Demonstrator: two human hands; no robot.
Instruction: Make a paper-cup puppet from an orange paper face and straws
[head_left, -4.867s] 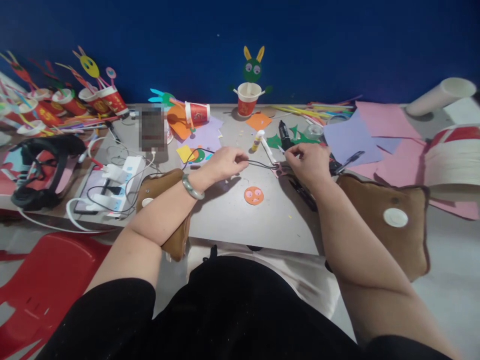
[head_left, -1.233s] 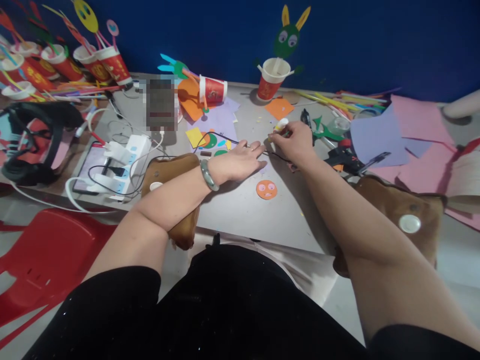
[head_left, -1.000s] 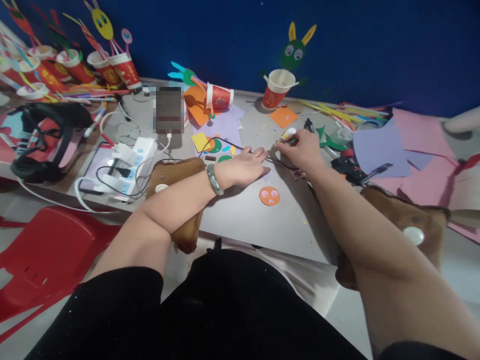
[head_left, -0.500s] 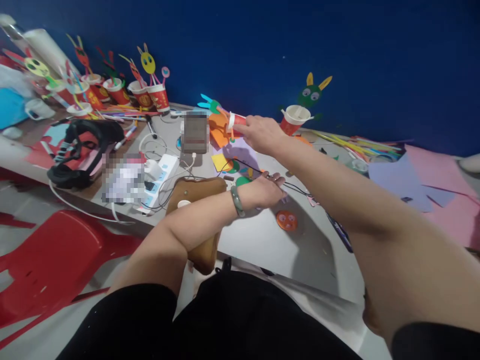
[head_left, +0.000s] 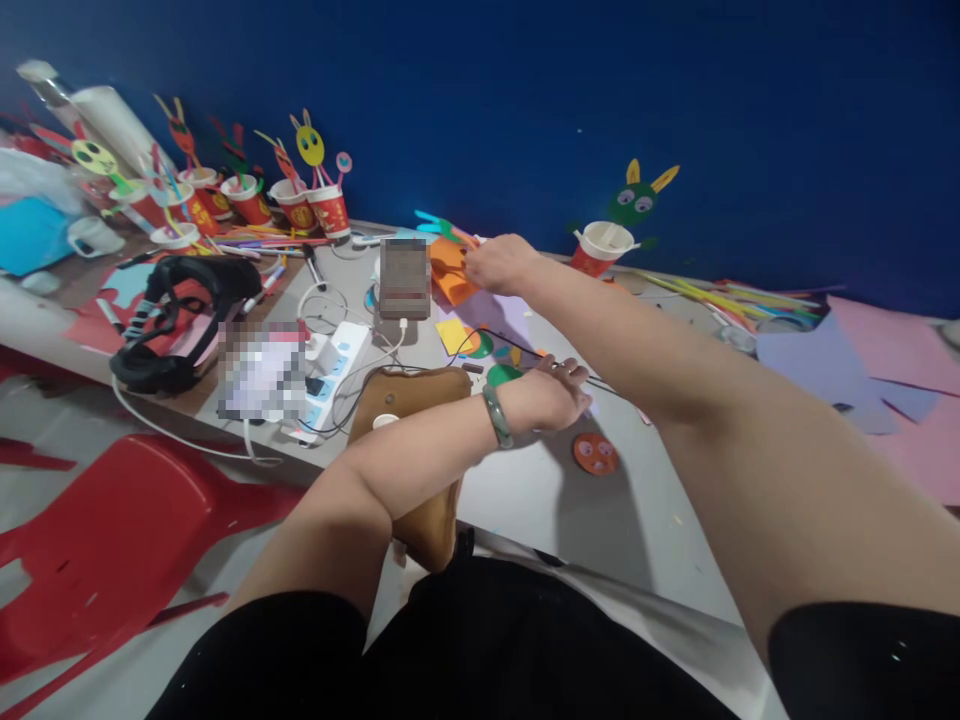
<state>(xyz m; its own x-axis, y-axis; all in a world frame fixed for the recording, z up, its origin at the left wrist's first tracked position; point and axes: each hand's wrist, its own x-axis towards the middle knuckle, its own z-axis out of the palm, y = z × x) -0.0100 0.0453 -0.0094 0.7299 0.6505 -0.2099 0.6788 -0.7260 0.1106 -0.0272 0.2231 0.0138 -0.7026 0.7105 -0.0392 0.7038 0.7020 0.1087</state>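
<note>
Far over the table, my right hand (head_left: pixel 501 265) is closed around a paper cup (head_left: pixel 481 241), of which only a bit of white rim shows. From the cup a paper figure (head_left: pixel 444 228) with blue ears and a green head leans left. My left hand (head_left: pixel 551 395), a green bangle (head_left: pixel 498 418) on its wrist, hovers low over the table with fingers curled; what they hold, if anything, is hidden. Just below it lies an orange paper face (head_left: pixel 595 454). Beyond the wrist are a green paper piece (head_left: pixel 504 375) and a yellow paper square (head_left: pixel 454 337).
A phone (head_left: pixel 405 278) stands propped, its cable running forward. A power strip (head_left: pixel 337 375), a brown cushion (head_left: pixel 420 400) and a black headset (head_left: pixel 187 310) lie left. A cup with a green rabbit face (head_left: pixel 606 240) stands by the wall. Coloured sheets (head_left: pixel 817 360) lie right.
The view has shifted slightly, so the scene sits lower and further right. My right hand now covers nearly all of the red cup. My left hand's fingers have curled in.
</note>
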